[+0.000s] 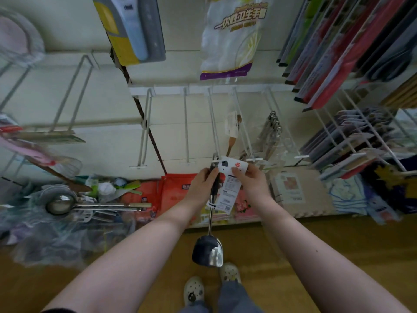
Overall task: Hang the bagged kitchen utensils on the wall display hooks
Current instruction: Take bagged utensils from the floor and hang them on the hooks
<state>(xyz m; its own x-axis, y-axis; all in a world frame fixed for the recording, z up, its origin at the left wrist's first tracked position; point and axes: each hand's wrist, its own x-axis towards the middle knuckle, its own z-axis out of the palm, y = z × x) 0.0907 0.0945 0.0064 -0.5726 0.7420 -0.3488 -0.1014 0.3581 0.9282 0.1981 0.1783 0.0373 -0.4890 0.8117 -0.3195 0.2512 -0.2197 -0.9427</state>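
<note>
A bagged metal spatula hangs blade down, its black handle and white card label held up at the tip of a white wall hook. My left hand grips the top of the handle from the left. My right hand pinches the upper right of the card. The top of the bag sits right at the hook's front end; whether it is threaded on I cannot tell. One hook to the right carries a bagged wooden utensil, and the hook beyond it holds several bagged metal utensils.
Bare white hooks stand to the left. A heap of bagged ladles and other utensils lies low on the left. Red packs and a foam mat lean against the wall base. Cutting boards hang at the upper right.
</note>
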